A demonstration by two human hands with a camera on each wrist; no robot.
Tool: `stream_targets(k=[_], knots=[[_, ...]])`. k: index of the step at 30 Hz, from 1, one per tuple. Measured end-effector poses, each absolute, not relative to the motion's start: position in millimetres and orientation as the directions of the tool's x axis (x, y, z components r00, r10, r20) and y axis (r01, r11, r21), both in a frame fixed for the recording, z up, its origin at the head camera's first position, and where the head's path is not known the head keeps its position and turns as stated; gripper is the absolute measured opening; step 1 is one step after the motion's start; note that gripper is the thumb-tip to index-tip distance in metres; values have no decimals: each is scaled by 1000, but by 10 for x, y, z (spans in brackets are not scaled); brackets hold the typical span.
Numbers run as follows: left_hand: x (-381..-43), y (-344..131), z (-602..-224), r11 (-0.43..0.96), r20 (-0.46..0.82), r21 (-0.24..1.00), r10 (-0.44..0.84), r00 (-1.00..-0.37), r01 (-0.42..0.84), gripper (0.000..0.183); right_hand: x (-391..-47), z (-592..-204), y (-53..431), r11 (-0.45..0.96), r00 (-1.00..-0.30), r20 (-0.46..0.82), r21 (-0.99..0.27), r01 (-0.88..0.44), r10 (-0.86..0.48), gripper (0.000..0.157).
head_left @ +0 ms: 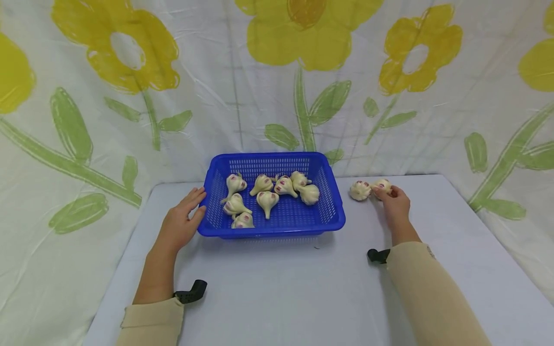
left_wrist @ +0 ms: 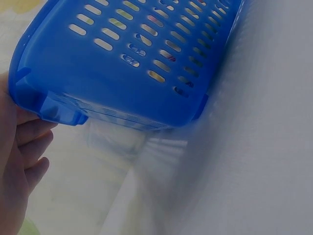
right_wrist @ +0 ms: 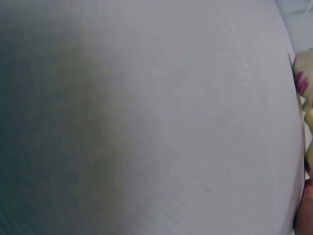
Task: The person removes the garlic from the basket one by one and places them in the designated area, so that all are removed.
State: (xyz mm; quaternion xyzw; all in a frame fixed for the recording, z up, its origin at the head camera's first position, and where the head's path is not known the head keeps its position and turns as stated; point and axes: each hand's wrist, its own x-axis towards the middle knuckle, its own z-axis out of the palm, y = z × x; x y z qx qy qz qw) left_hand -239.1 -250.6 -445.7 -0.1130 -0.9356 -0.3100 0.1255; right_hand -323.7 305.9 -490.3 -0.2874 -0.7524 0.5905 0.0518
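A blue plastic basket [head_left: 277, 232] with slotted walls stands near the back of the table, holding several garlic bulbs [head_left: 267, 199]. At its left rim my left hand [head_left: 178, 221] rests with fingers extended; in the left wrist view the fingers [left_wrist: 36, 147] lie relaxed by the basket's [left_wrist: 98, 73] edge. Right of the basket, my right hand [head_left: 396, 205] pinches a garlic bulb [head_left: 381, 186] between thumb and fingers. Touching or close beside it on the table is another garlic bulb [head_left: 360, 191]. The right wrist view shows only parts of garlic [right_wrist: 303, 81] and a fingertip at its right edge.
A white cloth covers the table [head_left: 277, 288]. Behind it hangs a white curtain [head_left: 207, 96] printed with yellow flowers. A small dark scrap [head_left: 317, 247] lies in front of the basket. Black wrist camera mounts [head_left: 192, 291] stick out from both sleeves.
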Motion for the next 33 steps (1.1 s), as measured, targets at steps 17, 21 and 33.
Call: stream_targets(k=[17, 21, 33], knots=[[-2398, -2495, -4444, 789, 270, 557, 122, -955, 259, 49, -3238, -4884, 3057, 127, -820, -252, -923, 363, 513, 83], [-2393, -2497, -4448, 787, 277, 558, 122, -953, 263, 48, -3241, -4881, 3056, 116, -819, -254, -926, 360, 514, 84], [-2381, -2495, -4448, 787, 277, 560, 118, -954, 260, 48, -3203, -4809, 3145, 182, -864, -269, -910, 373, 426, 92]])
